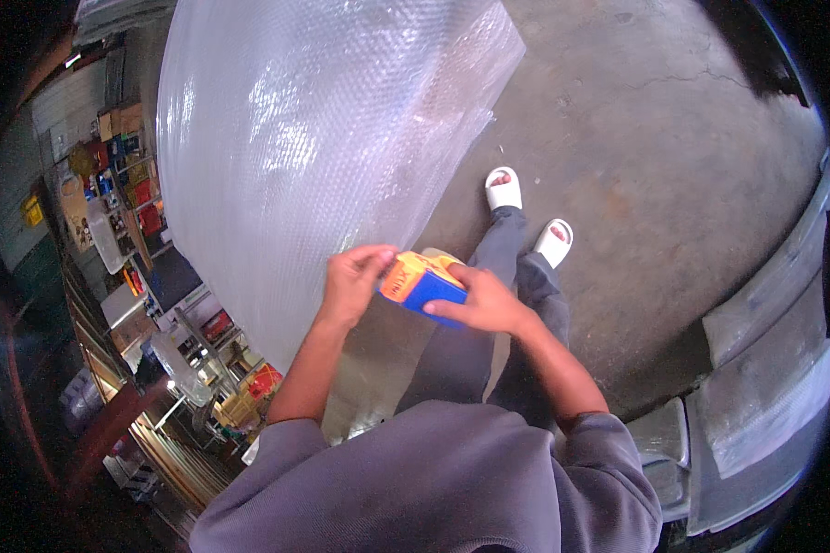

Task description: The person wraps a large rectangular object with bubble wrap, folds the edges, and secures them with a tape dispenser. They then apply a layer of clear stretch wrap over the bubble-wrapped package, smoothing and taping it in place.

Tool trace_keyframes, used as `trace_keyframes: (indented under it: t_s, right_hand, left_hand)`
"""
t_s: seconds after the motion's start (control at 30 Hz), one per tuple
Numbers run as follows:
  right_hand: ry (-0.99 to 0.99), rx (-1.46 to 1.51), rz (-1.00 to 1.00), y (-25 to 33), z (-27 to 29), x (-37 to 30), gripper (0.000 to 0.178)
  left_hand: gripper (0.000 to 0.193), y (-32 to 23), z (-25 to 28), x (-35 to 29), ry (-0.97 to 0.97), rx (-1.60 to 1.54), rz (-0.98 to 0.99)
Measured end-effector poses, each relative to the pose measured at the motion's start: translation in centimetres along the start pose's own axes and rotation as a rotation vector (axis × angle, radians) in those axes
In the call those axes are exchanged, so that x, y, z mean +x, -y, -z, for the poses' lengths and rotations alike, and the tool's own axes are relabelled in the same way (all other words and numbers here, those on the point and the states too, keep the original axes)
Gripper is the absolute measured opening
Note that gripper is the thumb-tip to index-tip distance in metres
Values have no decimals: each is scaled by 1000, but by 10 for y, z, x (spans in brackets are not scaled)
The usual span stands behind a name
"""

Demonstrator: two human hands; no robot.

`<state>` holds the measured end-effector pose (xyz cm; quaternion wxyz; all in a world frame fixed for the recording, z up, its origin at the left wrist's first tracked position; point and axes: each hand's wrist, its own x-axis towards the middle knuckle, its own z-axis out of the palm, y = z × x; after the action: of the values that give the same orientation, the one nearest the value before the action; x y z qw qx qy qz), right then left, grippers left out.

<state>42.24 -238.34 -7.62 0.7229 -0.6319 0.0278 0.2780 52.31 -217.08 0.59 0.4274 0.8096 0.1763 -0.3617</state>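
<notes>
A small orange and blue box (436, 289) is held in front of my body, tilted, with its orange end toward the left. My right hand (489, 300) grips it from the right, thumb pressed on the blue face and fingers over the far side. My left hand (352, 281) is closed in a pinch right at the box's orange end. Whatever its fingertips hold is too small to make out. Just beyond my left hand rises a large roll or stack of clear bubble wrap (314, 129).
Shelves (124, 198) crowded with tools and coloured goods line the left side. Grey concrete floor (636, 203) spreads to the right, under my white slides (553, 243). Wrapped sheets or panels (756, 405) lean at the lower right.
</notes>
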Motion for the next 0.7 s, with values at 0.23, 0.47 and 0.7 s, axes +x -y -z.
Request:
trace_keyframes:
  t_s: [0.23,0.47,0.7]
  right_hand:
    - [18,-237,-50,17,-104,76,70]
    - [-138,-142,-70,-106,-150,139,82]
    - [-267,-218,-290,-181,-159,146,85]
  left_hand:
    - [29,30,213,31,-1063,720,-394]
    - [65,129,233,113,-875,923,-480]
    - [70,111,103,75,339,1781,-1138]
